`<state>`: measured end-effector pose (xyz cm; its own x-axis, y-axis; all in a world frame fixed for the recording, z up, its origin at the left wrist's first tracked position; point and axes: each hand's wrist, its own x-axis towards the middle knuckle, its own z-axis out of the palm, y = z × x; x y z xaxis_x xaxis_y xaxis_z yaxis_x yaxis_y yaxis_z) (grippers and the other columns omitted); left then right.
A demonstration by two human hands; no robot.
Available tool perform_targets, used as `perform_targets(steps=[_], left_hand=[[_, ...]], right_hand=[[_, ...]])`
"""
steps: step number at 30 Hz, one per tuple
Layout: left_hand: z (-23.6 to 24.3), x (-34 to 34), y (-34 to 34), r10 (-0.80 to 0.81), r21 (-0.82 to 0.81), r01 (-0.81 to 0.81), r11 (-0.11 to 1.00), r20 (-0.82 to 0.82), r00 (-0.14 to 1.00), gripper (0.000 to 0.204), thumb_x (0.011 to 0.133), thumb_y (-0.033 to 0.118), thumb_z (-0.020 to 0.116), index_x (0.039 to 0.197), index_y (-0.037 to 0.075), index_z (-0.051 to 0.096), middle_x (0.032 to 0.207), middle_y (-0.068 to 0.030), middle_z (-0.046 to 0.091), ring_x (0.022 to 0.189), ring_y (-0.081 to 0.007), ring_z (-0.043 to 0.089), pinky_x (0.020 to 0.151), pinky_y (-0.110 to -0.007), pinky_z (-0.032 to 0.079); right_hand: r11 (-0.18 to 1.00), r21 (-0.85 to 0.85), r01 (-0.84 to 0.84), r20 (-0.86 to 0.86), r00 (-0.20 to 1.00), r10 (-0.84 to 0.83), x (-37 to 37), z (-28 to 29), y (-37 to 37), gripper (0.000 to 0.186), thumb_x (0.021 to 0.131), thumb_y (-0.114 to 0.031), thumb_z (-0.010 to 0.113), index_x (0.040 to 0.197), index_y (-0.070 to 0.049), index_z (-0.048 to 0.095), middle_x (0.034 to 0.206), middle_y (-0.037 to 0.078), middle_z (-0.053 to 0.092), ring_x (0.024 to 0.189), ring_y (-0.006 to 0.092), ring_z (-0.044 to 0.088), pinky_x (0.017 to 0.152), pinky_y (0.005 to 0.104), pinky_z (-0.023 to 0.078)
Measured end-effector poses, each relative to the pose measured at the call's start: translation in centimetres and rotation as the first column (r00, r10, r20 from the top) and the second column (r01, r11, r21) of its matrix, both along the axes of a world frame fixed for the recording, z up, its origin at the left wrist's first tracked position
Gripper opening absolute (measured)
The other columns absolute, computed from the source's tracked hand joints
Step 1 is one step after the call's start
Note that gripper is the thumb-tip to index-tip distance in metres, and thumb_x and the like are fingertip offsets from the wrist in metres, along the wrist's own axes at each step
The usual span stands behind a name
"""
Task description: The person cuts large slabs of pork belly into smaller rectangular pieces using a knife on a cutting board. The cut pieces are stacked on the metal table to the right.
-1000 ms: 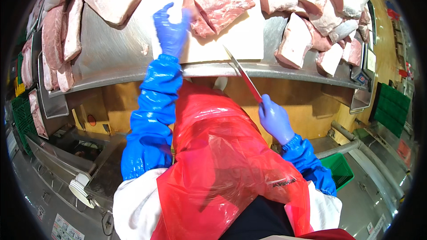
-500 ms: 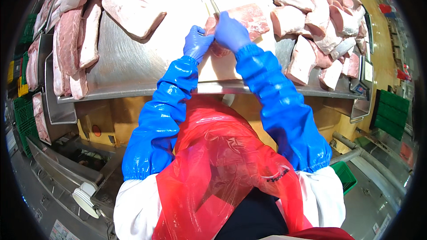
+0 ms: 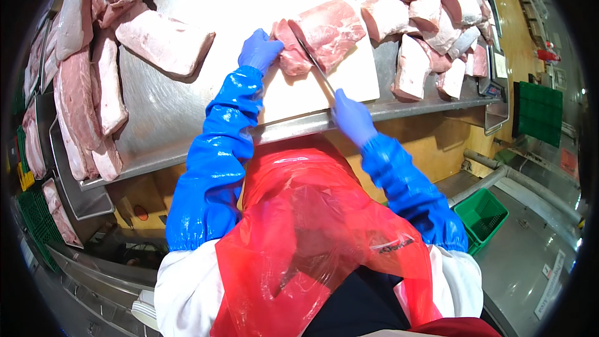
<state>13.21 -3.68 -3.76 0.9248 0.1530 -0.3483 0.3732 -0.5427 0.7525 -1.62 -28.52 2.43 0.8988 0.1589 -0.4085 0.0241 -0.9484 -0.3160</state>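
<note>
A raw boneless piece of pork (image 3: 334, 28) lies on the white cutting board (image 3: 290, 97), with a slice partly parted along its left side. Across that gap runs a knife (image 3: 316, 65), its blade between the slice and the larger part. My right hand (image 3: 351, 117), in a blue glove, is closed round the knife's handle near the table's front edge. At the slice's left edge, my gloved left hand (image 3: 259, 52) has its fingers curled against the pork, gripping it.
Large slabs of pork (image 3: 78, 97) are heaped at the left, and one slab (image 3: 165, 37) lies apart beside the board. Several cut chunks (image 3: 430, 9) are piled at the right of the metal table (image 3: 146, 109). A green basket (image 3: 480, 218) stands low at the right.
My right hand has drawn back toward me and to the right, bringing the knife across the pork. My left hand has shifted slightly left. The view has tilted and moved.
</note>
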Motion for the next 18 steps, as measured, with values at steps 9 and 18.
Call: perform_targets(steps=[9, 18], left_hand=[[3.9, -0.7, -2.2, -0.400, 0.624, 0.125, 0.772, 0.322, 0.858, 0.044, 0.085, 0.023, 0.065, 0.126, 0.009, 0.055, 0.106, -0.0230, 0.066, 0.102, -0.0362, 0.064, 0.088, -0.042, 0.051], [8.6, -12.6, 19.8, 0.439, -0.798, -0.081, 0.597, 0.241, 0.866, 0.038, 0.081, 0.018, 0.067, 0.115, 0.002, 0.059, 0.099, -0.0067, 0.065, 0.094, -0.0194, 0.061, 0.087, -0.034, 0.049]], right_hand=[[0.931, 0.289, 0.223, 0.024, 0.971, -0.239, -9.2, 5.3, -9.9, 0.017, 0.096, -0.017, 0.055, 0.097, -0.001, 0.048, 0.072, 0.025, 0.062, 0.069, 0.0464, 0.061, 0.059, 0.0527, 0.045], [0.573, 0.710, 0.410, -0.167, 0.888, -0.428, 1.2, 1.5, -0.8, 0.013, 0.100, -0.017, 0.051, 0.104, -0.004, 0.048, 0.061, 0.001, 0.047, 0.042, 0.0093, 0.045, 0.038, 0.0258, 0.036]])
